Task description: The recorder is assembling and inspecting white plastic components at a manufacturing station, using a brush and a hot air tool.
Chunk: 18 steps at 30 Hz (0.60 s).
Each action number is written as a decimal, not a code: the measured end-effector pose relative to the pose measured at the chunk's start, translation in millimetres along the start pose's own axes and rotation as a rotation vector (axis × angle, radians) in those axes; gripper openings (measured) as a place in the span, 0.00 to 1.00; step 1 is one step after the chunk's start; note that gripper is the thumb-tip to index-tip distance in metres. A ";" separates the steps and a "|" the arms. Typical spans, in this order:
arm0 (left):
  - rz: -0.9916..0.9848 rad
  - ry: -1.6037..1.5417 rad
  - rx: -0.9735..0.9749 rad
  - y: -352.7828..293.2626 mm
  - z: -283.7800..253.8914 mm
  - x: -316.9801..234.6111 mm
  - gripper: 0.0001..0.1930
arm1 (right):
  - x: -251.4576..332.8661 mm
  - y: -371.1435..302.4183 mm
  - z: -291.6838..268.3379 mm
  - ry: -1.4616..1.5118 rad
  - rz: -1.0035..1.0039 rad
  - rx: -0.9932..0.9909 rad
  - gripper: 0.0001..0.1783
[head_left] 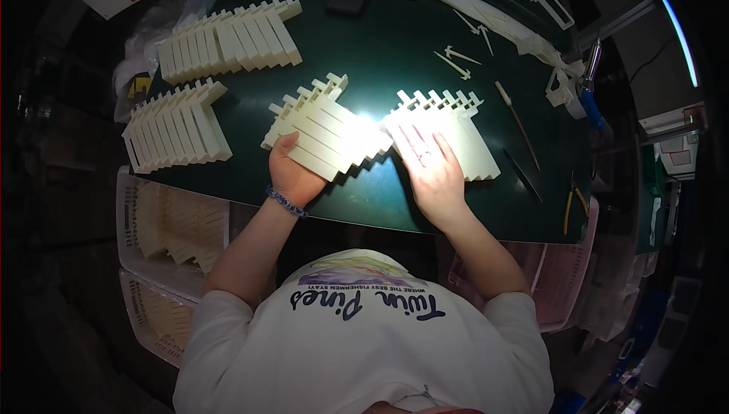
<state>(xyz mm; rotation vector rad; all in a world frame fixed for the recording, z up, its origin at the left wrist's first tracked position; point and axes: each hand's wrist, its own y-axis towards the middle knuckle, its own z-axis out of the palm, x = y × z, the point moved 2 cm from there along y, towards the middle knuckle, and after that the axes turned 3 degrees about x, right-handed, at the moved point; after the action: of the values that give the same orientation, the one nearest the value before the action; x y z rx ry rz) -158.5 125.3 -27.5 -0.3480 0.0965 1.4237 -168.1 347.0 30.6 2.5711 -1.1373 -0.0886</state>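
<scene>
My left hand [295, 171] grips a row of cream plastic parts [323, 129] by its near left side. Its thumb lies on top and its other fingers are hidden beneath. My right hand [434, 171] lies with fingers stretched out over a second row of cream plastic parts [474, 148] on the table, holding nothing closed in it. Small prongs stick up along the far edge of both rows. A bright spot of light washes out the place where the two rows come near each other, so I cannot tell whether they touch.
Two more rows of cream parts [231, 42] [178, 129] lie at the left on the dark green table [364, 205]. At the right are loose thin pieces [459, 61], a brush-like stick [518, 121], a dark slim tool [524, 175] and yellow-handled pliers [569, 209]. Baskets [125, 224] stand below.
</scene>
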 end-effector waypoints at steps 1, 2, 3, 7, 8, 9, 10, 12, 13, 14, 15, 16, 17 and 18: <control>-0.002 -0.001 0.015 0.2 0.6 0.7 0.33 | -6.0 -4.8 -0.6 -0.044 0.030 -0.005 0.25; 0.009 0.000 0.010 -0.6 1.8 1.2 0.33 | -12.7 -10.3 -1.0 -0.086 0.059 -0.009 0.26; -0.010 -0.008 -0.003 -0.4 2.6 1.0 0.34 | -19.9 -13.6 0.3 -0.119 0.069 -0.025 0.27; -0.080 -0.082 0.022 6.9 4.3 8.3 0.34 | -48.5 -24.3 -9.7 -0.115 0.199 -0.026 0.27; -0.119 -0.106 0.031 12.0 6.3 13.3 0.34 | -45.4 -21.1 -14.3 -0.117 0.197 -0.027 0.27; -0.129 -0.103 0.005 15.0 8.9 16.9 0.33 | -35.5 -14.1 -22.9 -0.013 0.158 -0.078 0.27; -0.126 -0.103 0.006 19.0 12.0 20.1 0.33 | -25.1 -7.8 -26.6 0.090 0.120 -0.128 0.27; -0.121 -0.087 0.090 27.2 19.5 25.3 0.32 | 3.6 3.2 -14.6 0.175 -0.018 -0.072 0.30; -0.092 -0.077 0.083 31.1 14.2 26.0 0.30 | 19.2 14.2 -9.7 0.261 -0.077 -0.022 0.31; -0.097 -0.078 0.089 36.5 12.1 26.7 0.30 | 32.8 24.4 -5.7 0.298 -0.092 -0.007 0.33; -0.149 -0.076 0.101 41.9 12.1 27.4 0.28 | 37.5 29.1 11.2 0.305 -0.082 -0.016 0.33; -0.202 -0.073 0.113 46.0 12.6 27.5 0.27 | 38.8 36.3 19.9 0.236 -0.072 -0.027 0.33; -0.228 -0.070 0.101 47.7 14.6 24.2 0.27 | 37.1 38.9 28.3 0.231 -0.076 -0.070 0.33; -0.234 -0.064 0.106 48.1 17.2 21.9 0.27 | 35.4 40.6 32.8 0.227 -0.080 -0.112 0.33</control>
<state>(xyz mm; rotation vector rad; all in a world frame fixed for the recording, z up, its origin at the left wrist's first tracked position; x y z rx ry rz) -204.7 156.2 -25.7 -0.2182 0.0764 1.1917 -178.9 286.8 15.2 2.4532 -0.9200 0.1151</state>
